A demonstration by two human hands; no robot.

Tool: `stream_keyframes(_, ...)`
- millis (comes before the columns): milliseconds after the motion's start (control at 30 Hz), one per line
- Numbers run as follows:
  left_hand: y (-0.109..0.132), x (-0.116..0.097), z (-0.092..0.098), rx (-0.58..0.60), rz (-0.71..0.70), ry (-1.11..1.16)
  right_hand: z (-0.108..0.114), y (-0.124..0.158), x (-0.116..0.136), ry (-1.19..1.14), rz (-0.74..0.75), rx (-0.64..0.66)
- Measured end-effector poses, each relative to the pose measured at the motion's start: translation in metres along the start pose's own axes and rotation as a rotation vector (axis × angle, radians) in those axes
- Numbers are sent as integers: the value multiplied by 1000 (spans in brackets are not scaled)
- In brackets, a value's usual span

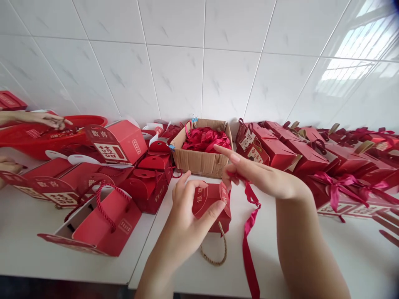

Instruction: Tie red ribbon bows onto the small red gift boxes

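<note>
A small red gift box (215,193) with gold lettering and a rope handle (215,262) stands on the white table before me. My left hand (190,207) grips it from the left, the thumb across its front and the fingers by the far left side. Just right of the box, my right hand (254,170) has its index finger stretched out and the other fingers curled round a dark pink ribbon (247,249). That ribbon trails down the table toward me. Part of the box is hidden behind my left hand.
Behind the box is a cardboard carton (199,164) of pink ribbons (205,139). Red boxes (120,226) crowd the left; closed boxes (308,155), some with bows, line the right. Another person's hand (51,120) is over a red basin (90,120); another hand (389,226) shows at right.
</note>
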State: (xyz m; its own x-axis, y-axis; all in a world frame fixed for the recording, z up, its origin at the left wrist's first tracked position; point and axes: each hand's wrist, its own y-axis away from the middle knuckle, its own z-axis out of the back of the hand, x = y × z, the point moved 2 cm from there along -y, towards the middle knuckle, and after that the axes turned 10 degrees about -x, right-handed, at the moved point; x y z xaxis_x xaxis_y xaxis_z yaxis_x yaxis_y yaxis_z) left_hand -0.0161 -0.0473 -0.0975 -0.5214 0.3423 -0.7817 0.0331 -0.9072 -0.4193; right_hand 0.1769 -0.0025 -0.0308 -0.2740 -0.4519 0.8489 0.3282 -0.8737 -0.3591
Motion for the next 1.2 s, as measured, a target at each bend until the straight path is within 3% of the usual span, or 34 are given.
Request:
stream_keyframes(100,4,-15,0,-121,-63,116,-14,11,12,-29,-73,270)
stream_keyframes(167,5,-18,-2,-121,-55,183,-21,16,17,-31,-74,309)
stream_keyframes(300,5,-15,-3,-113,31,235,-31,21,24,-1,-28,233)
stream_keyframes(433,4,-14,0,-117,0,207,-34,22,28,94,-12,167)
stream_keyframes(600,2,-12,3,-189,1,255,-33,19,27,148,80,184)
stream_keyframes(733,-1,-6,9,-198,61,285,-25,15,27,159,127,110)
stream_keyframes(1000,-5,-3,4,-180,36,256,-1,18,30,287,56,207)
stream_keyframes(1200,-6,-4,-15,-143,-128,-110,17,19,18,535,-125,176)
